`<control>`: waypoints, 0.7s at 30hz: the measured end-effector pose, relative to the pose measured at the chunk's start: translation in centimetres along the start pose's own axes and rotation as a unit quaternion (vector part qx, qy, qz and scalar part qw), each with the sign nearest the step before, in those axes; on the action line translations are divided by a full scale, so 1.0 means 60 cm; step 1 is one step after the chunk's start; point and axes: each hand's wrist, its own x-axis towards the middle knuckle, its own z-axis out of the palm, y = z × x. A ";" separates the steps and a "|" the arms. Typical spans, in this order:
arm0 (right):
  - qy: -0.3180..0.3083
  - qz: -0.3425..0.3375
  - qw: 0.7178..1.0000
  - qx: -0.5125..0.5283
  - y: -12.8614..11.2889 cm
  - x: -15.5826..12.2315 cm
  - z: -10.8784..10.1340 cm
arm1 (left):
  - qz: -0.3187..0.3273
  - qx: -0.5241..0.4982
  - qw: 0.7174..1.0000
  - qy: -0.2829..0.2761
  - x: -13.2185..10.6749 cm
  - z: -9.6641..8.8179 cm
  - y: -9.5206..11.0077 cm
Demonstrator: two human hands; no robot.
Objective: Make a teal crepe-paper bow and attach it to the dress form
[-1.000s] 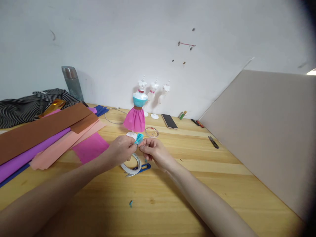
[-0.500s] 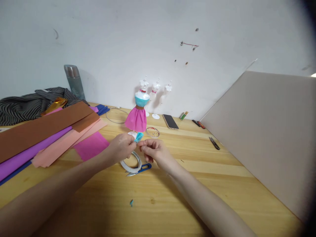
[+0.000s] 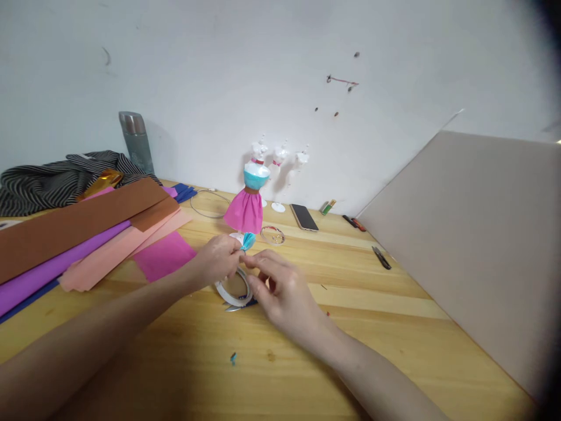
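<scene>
A small gathered piece of turquoise crepe paper [image 3: 248, 241] fans out from the fingertips of my left hand [image 3: 221, 257], which is closed on its bunched end. My right hand [image 3: 280, 283] reaches in from the right, its index fingertip against the left fingers just below the turquoise paper. Its thumb stands apart from the index finger, and I see nothing between them. Under the hands lie a white roll of tape [image 3: 234, 299] and scissors [image 3: 234, 308], mostly covered. Just behind stands a small white dress form in a pink paper skirt [image 3: 244, 211] and a turquoise top [image 3: 256, 176].
Brown paper strips [image 3: 87, 228] and other coloured sheets spread at the left, before a striped cloth [image 3: 39, 181] and a bottle [image 3: 137, 143]. Behind the hands are a ring of wire [image 3: 272, 242] and a phone [image 3: 304, 217]. Thread snips [image 3: 381, 258] lie right.
My right hand has moved closer to the left and now covers the scissors' blue handle. Its thumb has spread away from the index finger. The left hand keeps its pinch on the turquoise crepe paper.
</scene>
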 end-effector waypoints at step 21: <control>-0.090 0.014 0.994 0.060 0.052 0.036 -0.037 | 0.128 0.204 0.969 -0.055 -0.011 0.012 0.006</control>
